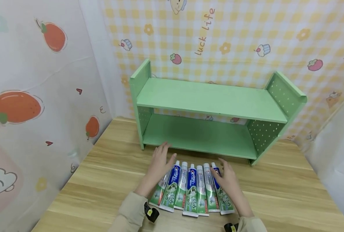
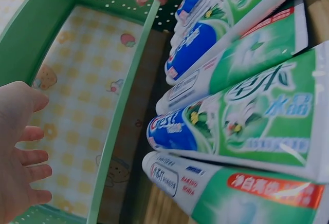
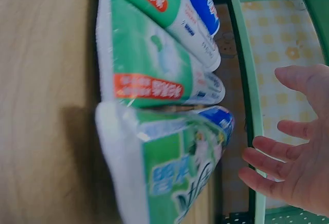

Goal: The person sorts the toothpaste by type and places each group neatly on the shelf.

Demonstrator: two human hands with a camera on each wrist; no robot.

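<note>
A row of several toothpaste tubes lies side by side on the table, fanned slightly, with caps toward the shelf. Blue-and-green tubes (image 1: 191, 190) lie among white-and-green ones (image 1: 201, 191). Over the left end of the row is my left hand (image 1: 159, 162), fingers extended and thumb apart. My right hand (image 1: 229, 180) hovers by the right end, its fingers spread. Neither hand holds anything. In the left wrist view, the left hand (image 2: 20, 154) has loosely bent fingers beside the tubes (image 2: 231, 121). Spread fingers of the right hand (image 3: 306, 147) show in the right wrist view.
Behind the tubes stands a green two-tier shelf (image 1: 212, 100) with dotted side panels, on a wood-grain table (image 1: 102, 180). A yellow checked cloth (image 1: 241, 42) hangs behind it, and a white patterned cloth (image 1: 58, 74) hangs at the left.
</note>
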